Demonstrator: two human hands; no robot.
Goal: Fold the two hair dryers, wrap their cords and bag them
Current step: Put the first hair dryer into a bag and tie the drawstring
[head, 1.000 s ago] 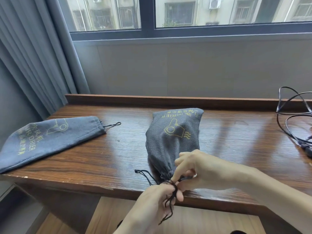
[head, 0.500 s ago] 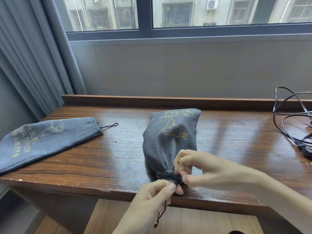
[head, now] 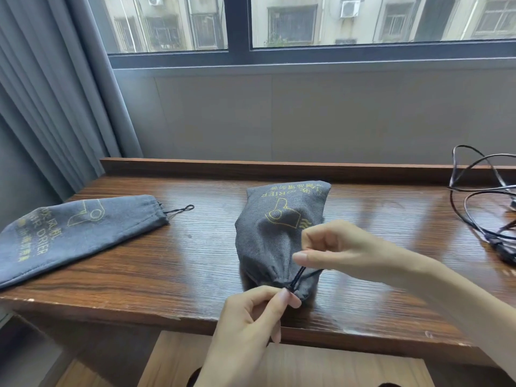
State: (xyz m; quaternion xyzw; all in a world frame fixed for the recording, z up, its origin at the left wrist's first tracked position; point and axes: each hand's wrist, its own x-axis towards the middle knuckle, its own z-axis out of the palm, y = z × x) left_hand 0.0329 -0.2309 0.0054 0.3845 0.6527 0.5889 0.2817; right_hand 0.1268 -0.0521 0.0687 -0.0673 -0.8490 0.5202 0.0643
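We see a grey fabric drawstring bag (head: 276, 236) lying near the middle of the wooden bench (head: 178, 263), bulging as though filled, its closed base toward the window and its gathered mouth toward the near edge. Yellow print sits on its upper face — a hair dryer outline with lettering that reads upside down from our side. The cloth is puckered into tight folds at the mouth, where a thin black drawstring (head: 298, 275) comes out.

The left hand (head: 251, 317) sits at the mouth of the bag, its grip closed on the drawstring right where the cloth bunches, thumb and forefinger pinched together, the other fingers curled under. The right hand (head: 343, 250) is raised just above the bag's lower half, its fingers curled in and its thumb and forefinger pinching the far end of the same drawstring, which runs taut and slanted between the two hands.

A second grey bag (head: 69, 236) with the same yellow print lies flat at the left end of the bench, well apart from the first, partly overhanging the left edge — its own black string loop (head: 180, 210) trails onto the wood. At the far right a loose black power cord (head: 480, 196) rises in tangled loops. Behind the bench stand a grey wall panel, a window and a grey curtain (head: 55, 107).
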